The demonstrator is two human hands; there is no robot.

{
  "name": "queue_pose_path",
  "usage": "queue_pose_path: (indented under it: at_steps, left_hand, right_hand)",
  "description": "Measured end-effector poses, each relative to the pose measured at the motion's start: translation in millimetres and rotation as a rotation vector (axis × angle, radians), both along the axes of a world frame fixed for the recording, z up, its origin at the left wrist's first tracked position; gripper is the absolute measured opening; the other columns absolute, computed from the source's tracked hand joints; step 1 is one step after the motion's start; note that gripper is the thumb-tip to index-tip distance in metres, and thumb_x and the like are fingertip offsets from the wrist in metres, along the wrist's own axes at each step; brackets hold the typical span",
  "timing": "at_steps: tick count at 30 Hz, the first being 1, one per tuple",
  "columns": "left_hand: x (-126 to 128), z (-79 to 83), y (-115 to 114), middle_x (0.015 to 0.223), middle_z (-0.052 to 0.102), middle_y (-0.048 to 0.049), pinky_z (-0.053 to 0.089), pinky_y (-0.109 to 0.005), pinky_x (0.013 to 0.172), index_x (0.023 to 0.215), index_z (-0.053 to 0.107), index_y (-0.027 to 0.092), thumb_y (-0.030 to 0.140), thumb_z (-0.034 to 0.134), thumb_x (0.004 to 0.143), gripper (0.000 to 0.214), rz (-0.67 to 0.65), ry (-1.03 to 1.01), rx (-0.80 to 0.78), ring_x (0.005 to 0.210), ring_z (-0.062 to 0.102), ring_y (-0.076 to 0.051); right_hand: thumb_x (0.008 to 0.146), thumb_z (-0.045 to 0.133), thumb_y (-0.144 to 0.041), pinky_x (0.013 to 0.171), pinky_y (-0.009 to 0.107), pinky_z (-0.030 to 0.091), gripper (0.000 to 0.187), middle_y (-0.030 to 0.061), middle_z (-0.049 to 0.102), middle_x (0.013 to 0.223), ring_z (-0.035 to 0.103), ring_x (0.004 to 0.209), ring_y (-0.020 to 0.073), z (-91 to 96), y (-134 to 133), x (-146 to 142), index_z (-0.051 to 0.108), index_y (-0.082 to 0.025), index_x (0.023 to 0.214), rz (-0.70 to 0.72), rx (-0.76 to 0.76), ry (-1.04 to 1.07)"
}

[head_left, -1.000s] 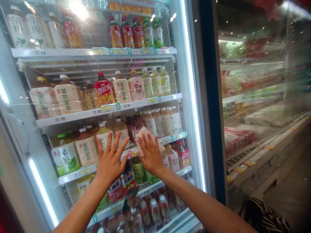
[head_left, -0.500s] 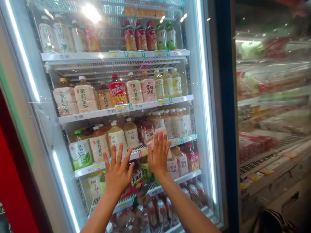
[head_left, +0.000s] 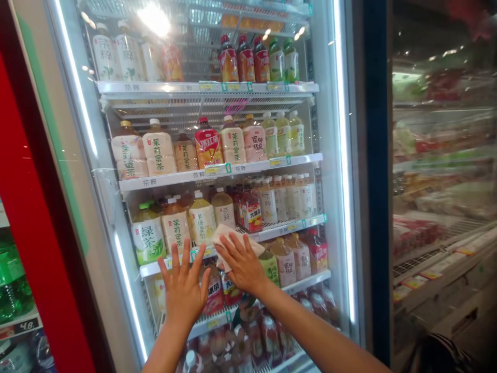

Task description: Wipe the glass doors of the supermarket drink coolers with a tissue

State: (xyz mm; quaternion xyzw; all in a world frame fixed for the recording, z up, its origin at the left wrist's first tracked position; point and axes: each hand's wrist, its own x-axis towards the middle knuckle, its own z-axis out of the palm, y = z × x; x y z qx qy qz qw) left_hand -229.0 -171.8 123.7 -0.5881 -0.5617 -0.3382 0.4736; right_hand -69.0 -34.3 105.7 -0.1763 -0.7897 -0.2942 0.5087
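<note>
My left hand lies flat with spread fingers against the glass door of a drinks fridge, low and left of centre. Just to its right, my right hand presses a pale cloth onto the same glass, fingers stretched out over the cloth. Behind the glass stand rows of tea bottles on white wire shelves.
A red panel and another cooler with green bottles border the fridge on the left. A dark blue door frame stands to the right, then an open chilled display with packaged food. A striped garment shows at bottom right.
The right hand with the cloth has slid across the glass, first right and upward, then left and down. The left hand stays flat on the door. The view has shifted left.
</note>
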Motion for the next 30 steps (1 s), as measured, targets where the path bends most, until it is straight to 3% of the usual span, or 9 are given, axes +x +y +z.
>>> queue_pose_path:
  at_steps: [4,8,9,13,19,24,27,30]
  left_hand:
    - [-12.0,-8.7,-10.1,0.171,0.018,-0.0054,0.001,-0.068,0.128,0.161,0.023,0.037,0.040,0.061,0.095,0.077,0.018,-0.004,-0.033,0.160,0.008,-0.033]
    - [-17.5,-8.7,-13.1,0.172,0.017,-0.0053,-0.002,-0.068,0.128,0.161,0.024,0.037,0.043,0.064,0.093,0.079,-0.012,-0.021,-0.003,0.161,0.007,-0.033]
    - [-18.1,-7.1,-13.3,0.172,0.016,-0.0052,-0.002,-0.068,0.128,0.161,0.025,0.037,0.043,0.063,0.094,0.078,-0.012,-0.026,0.005,0.161,0.006,-0.033]
    - [-18.3,1.5,-12.8,0.173,0.011,-0.0045,-0.002,-0.069,0.127,0.162,0.023,0.037,0.040,0.060,0.096,0.075,-0.006,-0.043,0.017,0.161,0.002,-0.032]
    - [-16.8,9.2,-5.8,0.173,0.011,-0.0053,-0.002,-0.070,0.127,0.162,0.023,0.036,0.041,0.060,0.095,0.076,-0.044,-0.062,0.050,0.161,0.001,-0.033]
    - [-14.6,12.8,1.7,0.172,0.015,-0.0075,-0.001,-0.070,0.126,0.161,0.026,0.034,0.039,0.059,0.096,0.073,-0.032,-0.054,0.073,0.161,0.004,-0.034]
    - [-13.5,17.6,3.9,0.172,0.017,-0.0081,-0.004,-0.068,0.127,0.160,0.030,0.033,0.039,0.059,0.097,0.070,-0.039,-0.037,0.108,0.161,0.005,-0.033]
    - [-13.0,27.6,5.0,0.172,0.016,-0.0076,-0.006,-0.065,0.128,0.159,0.032,0.032,0.039,0.059,0.097,0.068,-0.050,0.004,0.121,0.161,0.003,-0.031]
  right_hand:
    - [0.101,0.040,-0.030,0.125,0.073,0.015,0.079,0.0100,0.015,0.172,0.007,0.160,0.0339,4.6,-0.9,0.8,-0.004,-0.024,0.166,-0.097,-0.140,0.286]
    - [0.100,0.041,-0.038,0.129,0.063,0.012,0.077,0.0038,0.025,0.170,0.013,0.160,0.0287,12.8,-3.1,0.3,0.004,-0.027,0.166,0.032,0.059,-0.186]
    - [0.101,0.041,-0.039,0.130,0.062,0.011,0.076,0.0032,0.026,0.170,0.015,0.160,0.0280,16.6,-2.7,0.3,0.005,-0.027,0.166,0.030,0.077,-0.225]
    - [0.102,0.039,-0.034,0.126,0.070,0.009,0.076,0.0113,0.020,0.171,0.008,0.160,0.0327,29.7,-2.2,-0.7,-0.001,-0.021,0.166,-0.101,-0.020,0.061]
    - [0.101,0.040,-0.040,0.129,0.065,0.000,0.073,0.0069,0.028,0.169,0.007,0.161,0.0288,45.9,-3.5,-1.1,0.012,-0.021,0.166,-0.003,0.154,-0.275]
    - [0.103,0.041,-0.037,0.127,0.069,0.001,0.074,0.0124,0.019,0.171,0.000,0.161,0.0316,61.9,-3.1,-4.8,0.008,-0.016,0.166,-0.123,0.061,0.037]
    - [0.102,0.041,-0.042,0.128,0.064,-0.007,0.075,0.0092,0.019,0.172,-0.001,0.161,0.0302,58.1,-1.5,1.8,0.012,-0.015,0.166,-0.038,0.220,-0.194]
    - [0.102,0.039,-0.043,0.129,0.060,-0.009,0.073,0.0047,0.020,0.172,0.000,0.161,0.0271,76.7,6.2,10.7,0.012,-0.019,0.166,-0.016,0.284,-0.333]
